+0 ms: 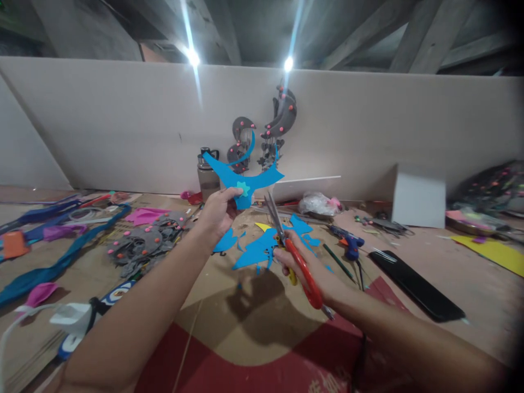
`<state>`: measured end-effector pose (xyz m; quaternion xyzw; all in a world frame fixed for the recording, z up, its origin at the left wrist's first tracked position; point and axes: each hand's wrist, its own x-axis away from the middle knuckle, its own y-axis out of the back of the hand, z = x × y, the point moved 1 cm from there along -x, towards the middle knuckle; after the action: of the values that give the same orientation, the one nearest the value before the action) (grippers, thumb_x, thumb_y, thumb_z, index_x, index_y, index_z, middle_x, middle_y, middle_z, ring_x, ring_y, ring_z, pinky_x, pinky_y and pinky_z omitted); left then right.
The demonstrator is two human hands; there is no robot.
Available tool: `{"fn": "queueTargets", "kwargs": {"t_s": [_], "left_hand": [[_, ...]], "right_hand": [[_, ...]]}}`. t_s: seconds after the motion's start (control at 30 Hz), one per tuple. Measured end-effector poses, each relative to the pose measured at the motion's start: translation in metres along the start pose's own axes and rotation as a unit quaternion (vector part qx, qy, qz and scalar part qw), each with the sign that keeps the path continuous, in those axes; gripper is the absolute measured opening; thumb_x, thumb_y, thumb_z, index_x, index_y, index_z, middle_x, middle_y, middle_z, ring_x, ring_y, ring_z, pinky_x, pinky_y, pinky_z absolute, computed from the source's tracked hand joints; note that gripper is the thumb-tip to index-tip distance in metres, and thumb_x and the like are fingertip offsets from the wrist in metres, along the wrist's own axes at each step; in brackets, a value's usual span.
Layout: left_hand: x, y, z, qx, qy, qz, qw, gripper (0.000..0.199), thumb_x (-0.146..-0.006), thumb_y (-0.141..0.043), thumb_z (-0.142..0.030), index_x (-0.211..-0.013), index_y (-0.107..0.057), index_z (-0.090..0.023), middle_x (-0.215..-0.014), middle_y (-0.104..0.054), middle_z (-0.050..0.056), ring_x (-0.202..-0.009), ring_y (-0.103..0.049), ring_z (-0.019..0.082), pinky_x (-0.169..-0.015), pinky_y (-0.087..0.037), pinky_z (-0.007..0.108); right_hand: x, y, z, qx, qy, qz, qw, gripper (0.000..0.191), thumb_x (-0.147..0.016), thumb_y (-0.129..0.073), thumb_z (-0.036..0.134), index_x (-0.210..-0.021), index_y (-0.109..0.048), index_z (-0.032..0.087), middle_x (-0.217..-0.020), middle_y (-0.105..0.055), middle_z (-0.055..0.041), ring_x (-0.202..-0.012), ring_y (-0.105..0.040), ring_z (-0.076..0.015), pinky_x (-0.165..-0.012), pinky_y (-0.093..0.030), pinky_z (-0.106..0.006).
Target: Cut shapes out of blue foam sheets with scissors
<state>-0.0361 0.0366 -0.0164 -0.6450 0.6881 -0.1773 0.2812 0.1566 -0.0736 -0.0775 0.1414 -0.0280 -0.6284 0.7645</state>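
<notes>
My left hand [219,215] is raised over the middle of the work surface, its thumb and fingers closed on a blue sheet [245,177] with curved cut edges and thin curling strips. A small teal flower-shaped piece [243,189] lies against the sheet by the thumb. Just right of it, my right hand [305,262] grips scissors [301,262] with red and yellow handles. Their blades point up and forward, apart from the sheet. Below both hands are blue offcuts [256,248] and a yellow scrap [262,226].
Grey crescents with pink dots [143,243] are piled at left; similar ones [282,114] stand against the white panel [123,120]. A bottle [208,174] stands behind. At right are a blue glue gun [352,243], a green pencil [339,262] and a black phone [417,284].
</notes>
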Motion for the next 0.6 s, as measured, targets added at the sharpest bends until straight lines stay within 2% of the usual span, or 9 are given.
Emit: {"fn": "queueTargets", "kwargs": {"t_s": [0.1, 0.2, 0.37, 0.6], "left_hand": [[0.003, -0.002, -0.001, -0.011, 0.009, 0.004, 1.0, 0.022, -0.053, -0.077, -0.012, -0.069, -0.062, -0.015, -0.067, -0.067, -0.003, -0.058, -0.059, 0.01, -0.058, -0.051, 0.023], [0.008, -0.005, -0.003, -0.038, 0.032, 0.005, 0.999, 0.02, -0.05, -0.076, -0.011, -0.063, -0.06, -0.015, -0.061, -0.064, -0.003, -0.053, -0.055, 0.009, -0.053, -0.047, 0.022], [0.016, -0.011, -0.01, -0.094, 0.067, 0.024, 0.993, 0.016, -0.049, -0.073, -0.01, -0.057, -0.06, -0.014, -0.055, -0.061, -0.001, -0.049, -0.052, 0.01, -0.049, -0.044, 0.023], [0.015, -0.01, -0.014, -0.114, 0.068, 0.056, 0.99, 0.016, -0.05, -0.072, -0.01, -0.05, -0.057, -0.015, -0.05, -0.057, -0.001, -0.046, -0.049, 0.009, -0.045, -0.037, 0.022]], "right_hand": [[-0.003, -0.003, 0.003, 0.016, -0.011, 0.044, 0.999, 0.033, -0.091, -0.057, 0.053, -0.093, -0.045, 0.023, -0.068, -0.049, 0.0045, -0.057, -0.046, -0.0105, -0.053, -0.039, -0.025], [-0.012, -0.006, 0.007, -0.02, 0.011, 0.045, 0.999, 0.034, -0.093, -0.054, 0.056, -0.094, -0.045, 0.023, -0.073, -0.05, 0.0034, -0.058, -0.051, -0.0103, -0.053, -0.042, -0.025], [-0.024, -0.008, 0.012, -0.097, 0.024, 0.063, 0.993, 0.038, -0.09, -0.055, 0.06, -0.096, -0.048, 0.023, -0.077, -0.05, 0.0033, -0.054, -0.046, -0.0078, -0.049, -0.039, -0.023], [-0.019, -0.008, 0.021, -0.155, 0.033, 0.088, 0.983, 0.036, -0.091, -0.056, 0.057, -0.095, -0.05, 0.022, -0.074, -0.048, 0.0029, -0.057, -0.042, -0.0078, -0.049, -0.035, -0.021]]}}
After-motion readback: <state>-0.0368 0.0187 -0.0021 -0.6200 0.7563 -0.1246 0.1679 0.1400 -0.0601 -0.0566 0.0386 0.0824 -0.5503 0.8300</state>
